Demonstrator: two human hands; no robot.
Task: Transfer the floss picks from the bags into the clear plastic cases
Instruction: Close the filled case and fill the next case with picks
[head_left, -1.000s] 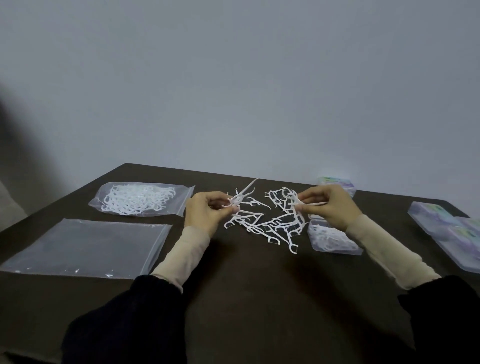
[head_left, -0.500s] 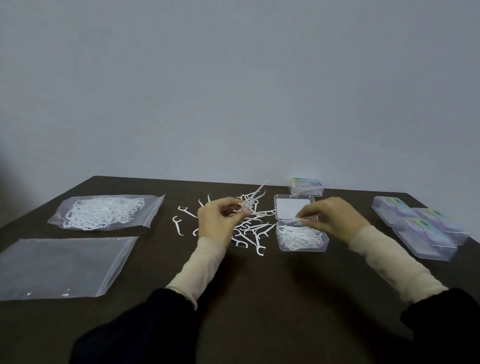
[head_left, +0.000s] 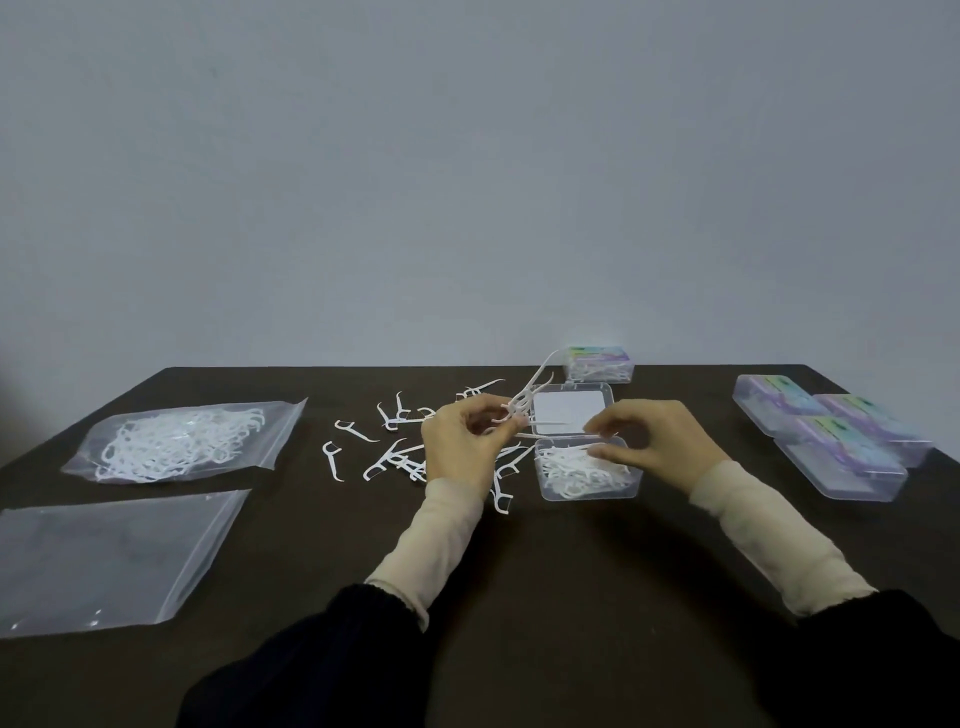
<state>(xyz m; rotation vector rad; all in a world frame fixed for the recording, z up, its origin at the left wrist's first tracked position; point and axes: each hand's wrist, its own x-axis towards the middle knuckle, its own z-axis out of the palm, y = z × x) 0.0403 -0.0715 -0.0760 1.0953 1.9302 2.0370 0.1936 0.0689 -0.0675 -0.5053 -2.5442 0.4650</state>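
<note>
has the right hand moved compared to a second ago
Yes. The right hand went from the loose floss picks over to the open clear case, now on the case's right side, fingertips over its picks.

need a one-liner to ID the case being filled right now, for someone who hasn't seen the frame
On the dark table, look just right of the loose picks, under the right hand. The open case sits there, lid flipped back, half full of white picks. The other cases are all shut.
</note>
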